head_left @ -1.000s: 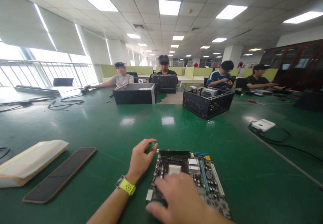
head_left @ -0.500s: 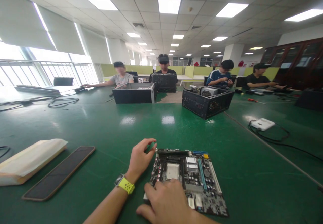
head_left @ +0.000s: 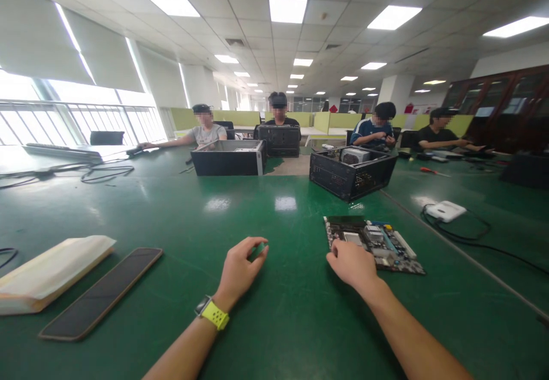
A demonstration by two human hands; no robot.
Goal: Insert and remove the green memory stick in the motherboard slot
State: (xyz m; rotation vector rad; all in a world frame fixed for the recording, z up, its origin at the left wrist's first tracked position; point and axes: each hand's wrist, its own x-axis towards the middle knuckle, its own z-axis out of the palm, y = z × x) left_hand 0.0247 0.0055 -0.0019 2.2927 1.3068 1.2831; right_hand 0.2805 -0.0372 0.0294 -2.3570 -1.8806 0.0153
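A computer motherboard (head_left: 388, 257) lies at the right of centre, with a silver square processor, a light blue slot and a long white slot. My right hand (head_left: 354, 263) is closed on its near left side; the fingers cover that corner, and their exact hold is hidden. My left hand (head_left: 243, 263) rests on the green table (head_left: 283, 317) with thumb and index finger curved apart, nothing between them. A watch with a yellow-green strap (head_left: 213, 313) is on the left wrist.
On the left lie a dark flat panel (head_left: 103, 294) and a pale wrapped block (head_left: 51, 271). Farther off stand a black computer case (head_left: 227, 162) and an uncovered case (head_left: 351, 174). A white box (head_left: 446, 211) with cable sits right. Several people sit across the table.
The motherboard has moved to the right and farther away, with my right hand on it. My left hand has stayed almost where it was.
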